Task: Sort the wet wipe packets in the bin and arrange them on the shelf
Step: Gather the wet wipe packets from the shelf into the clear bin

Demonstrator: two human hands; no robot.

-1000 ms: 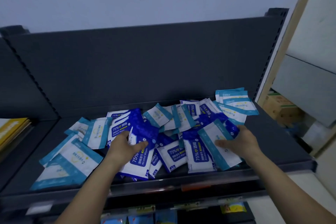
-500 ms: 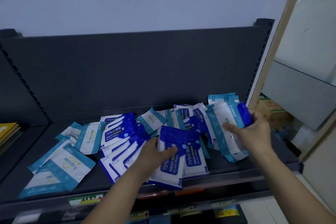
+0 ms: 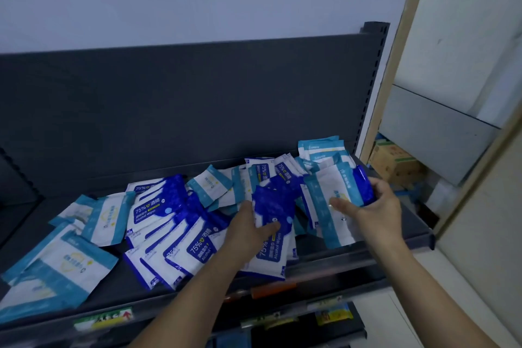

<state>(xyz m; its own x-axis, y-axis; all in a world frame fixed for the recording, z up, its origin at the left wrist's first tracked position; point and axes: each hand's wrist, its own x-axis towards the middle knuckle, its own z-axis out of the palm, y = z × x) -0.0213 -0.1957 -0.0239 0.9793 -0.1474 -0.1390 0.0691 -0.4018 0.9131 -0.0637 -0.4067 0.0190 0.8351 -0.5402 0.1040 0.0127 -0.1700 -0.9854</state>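
Several wet wipe packets lie scattered on the dark shelf (image 3: 395,246): dark blue alcohol wipe packets (image 3: 158,206) in the middle and light teal packets (image 3: 76,260) at the left. My left hand (image 3: 248,229) rests on a dark blue packet (image 3: 271,251) near the shelf's front edge and grips it. My right hand (image 3: 375,206) holds a small stack at the shelf's right end, a teal and white packet (image 3: 330,200) in front and a dark blue one (image 3: 363,186) behind it. More teal packets (image 3: 322,147) are piled at the back right.
The shelf's dark back panel (image 3: 197,110) rises behind the packets. Cardboard boxes (image 3: 395,167) sit on the floor to the right beside a pale board (image 3: 457,65). A lower shelf with price tags (image 3: 104,318) runs beneath the front edge.
My right hand has lifted its packets from the pile and carried them to the shelf's right end. My left hand slid right onto another dark blue packet. The view shifted right.
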